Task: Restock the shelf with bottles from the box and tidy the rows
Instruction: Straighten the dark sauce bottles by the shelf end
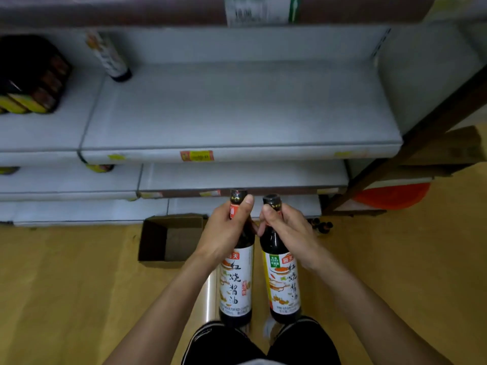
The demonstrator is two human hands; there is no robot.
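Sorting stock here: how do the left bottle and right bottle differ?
The right bottle shows a green label patch and yellow edge; the left bottle neither. The left bottle shows a red neck tag; the right hand covers the right bottle's neck. Both are dark with white labels.

— Floor?
— Floor (66,299): yellow-tan, wood-look, smooth, running from 9 o'clock through 6 to 3 o'clock. Dull sheen.
— Furniture?
— Shelving unit (237,106) at 12 o'clock: pale grey boards in stepped tiers, the lower tiers (237,177) jutting nearer to us. Grey back panel (237,43) behind the widest board. Orange-and-yellow price tag (197,155) on its front lip. Dark brown upper ledge (105,11) at the very top, its label blurred.
— Frame?
— Dark brown upright (421,143), slanting, at 2 o'clock. Just beyond it, at 3 o'clock, an orange-red round thing (392,197), partly hidden.
— Light?
— Dim, even, soft.
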